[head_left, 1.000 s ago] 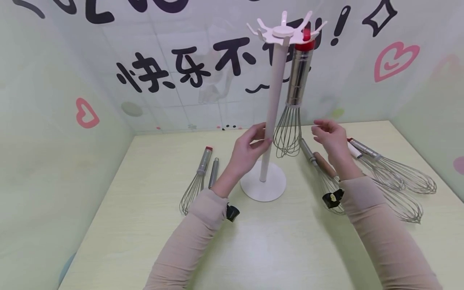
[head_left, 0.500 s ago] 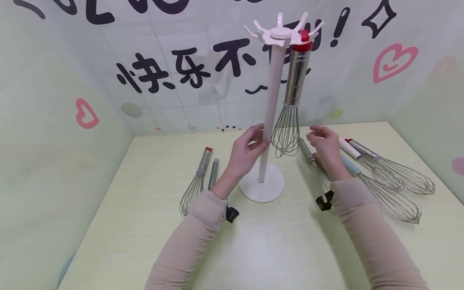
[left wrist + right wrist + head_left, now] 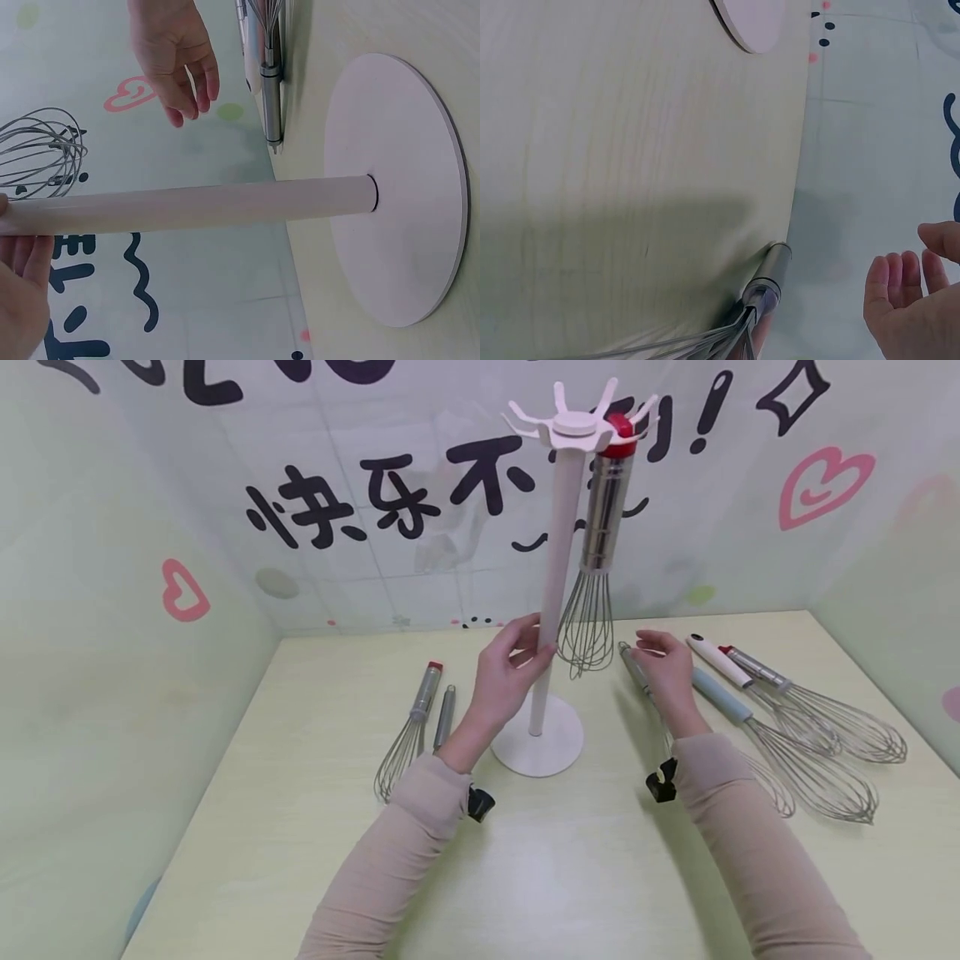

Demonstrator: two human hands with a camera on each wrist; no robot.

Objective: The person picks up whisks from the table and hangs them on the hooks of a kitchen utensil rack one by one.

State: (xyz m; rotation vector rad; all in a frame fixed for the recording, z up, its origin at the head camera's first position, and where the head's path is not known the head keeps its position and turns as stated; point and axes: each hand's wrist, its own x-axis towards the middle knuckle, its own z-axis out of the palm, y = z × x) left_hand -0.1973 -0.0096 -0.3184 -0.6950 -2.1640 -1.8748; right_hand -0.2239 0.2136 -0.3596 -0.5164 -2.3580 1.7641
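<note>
In the grip of the left hand, the stand's post. Above the grip, the hook ring; below it, on the table, the base. From the ring's right side, a hanging whisk, wires just right of the grip. Farther right, the right hand, above a lower whisk on the table. Past that hand, three more whisks, handles toward the wall. Left of the grip, two whisks on the table, one partly under the forearm.
</note>
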